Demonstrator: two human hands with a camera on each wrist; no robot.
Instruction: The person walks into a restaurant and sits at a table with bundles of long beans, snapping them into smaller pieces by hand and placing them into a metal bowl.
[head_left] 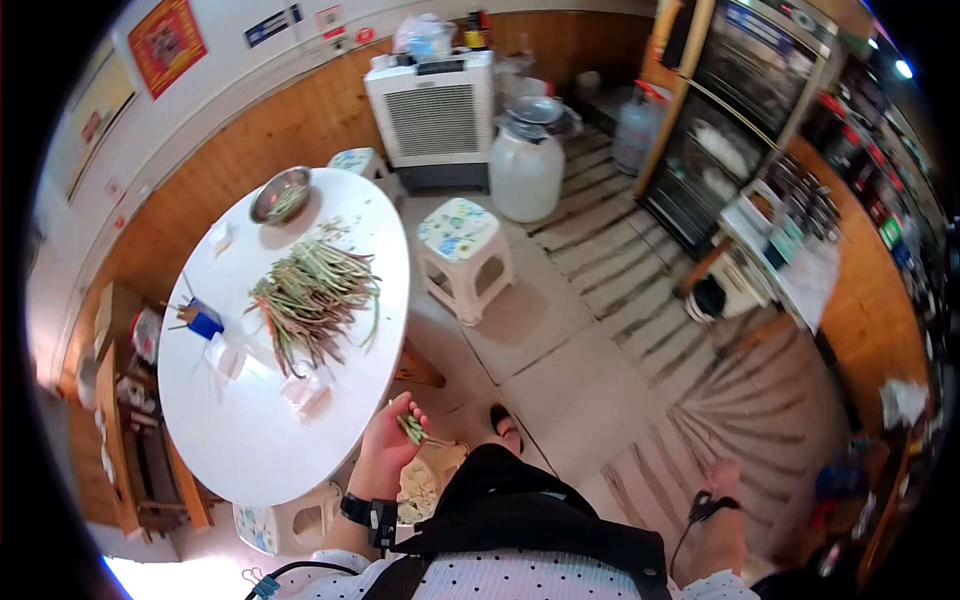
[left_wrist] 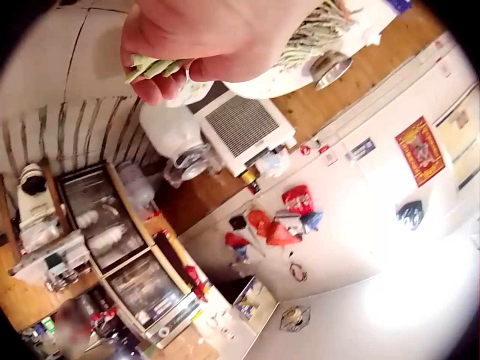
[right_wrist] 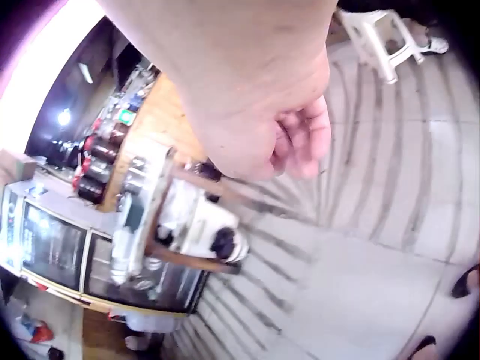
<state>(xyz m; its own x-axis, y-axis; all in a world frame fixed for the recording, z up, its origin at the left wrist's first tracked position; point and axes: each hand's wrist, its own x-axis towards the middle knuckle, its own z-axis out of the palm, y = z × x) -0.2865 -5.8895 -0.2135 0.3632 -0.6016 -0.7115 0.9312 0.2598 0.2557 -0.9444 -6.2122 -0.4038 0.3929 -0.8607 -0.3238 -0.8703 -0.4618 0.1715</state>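
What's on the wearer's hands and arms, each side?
Both hands are bare, no gloves. Left hand: black wristband with a boxy black module; a black cable lies by the forearm. Right hand: dark wristband, thin dark cable. White sleeves with small dark dots end above the forearms.

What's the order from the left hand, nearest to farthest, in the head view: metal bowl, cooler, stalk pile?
1. Stalk pile: mid-table, nearest the left hand.
2. Metal bowl: far edge of the table, past the pile.
3. Cooler: by the wall, beyond the table.
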